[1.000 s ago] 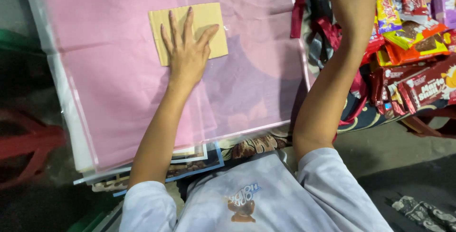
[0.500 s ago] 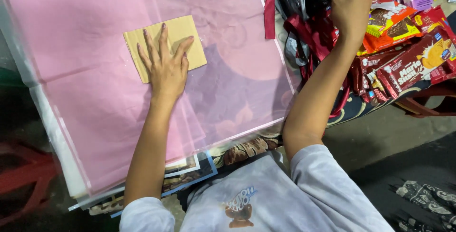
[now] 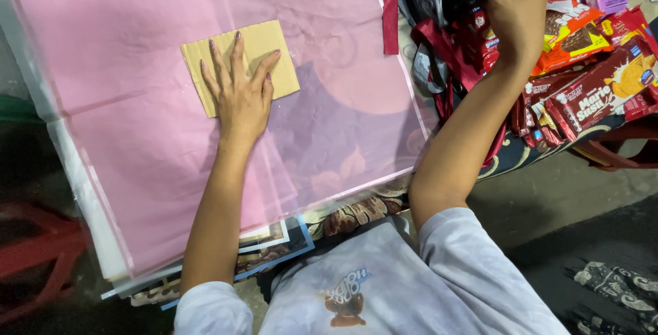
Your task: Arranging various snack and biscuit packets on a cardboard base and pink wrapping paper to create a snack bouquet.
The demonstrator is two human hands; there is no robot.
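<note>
Seen from above: left hand [image 3: 240, 95] spread flat, fingers apart, pinning a tan cardboard square [image 3: 264, 43] onto pink tissue paper [image 3: 137, 143] under a clear plastic sheet [image 3: 356, 136]. Right hand [image 3: 514, 13] reaching away, curled near a shiny object; grip cannot be told. Beyond that hand, red ribbon [image 3: 439, 40] and biscuit packets [image 3: 603, 88]. Likely the holding-in-place step; next move calls for steady pressure. Cardboard plain, flat, slightly tilted.

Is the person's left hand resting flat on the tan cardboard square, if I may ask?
Yes, the left hand lies palm down with fingers spread on the cardboard square, which sits on the pink paper.
</note>
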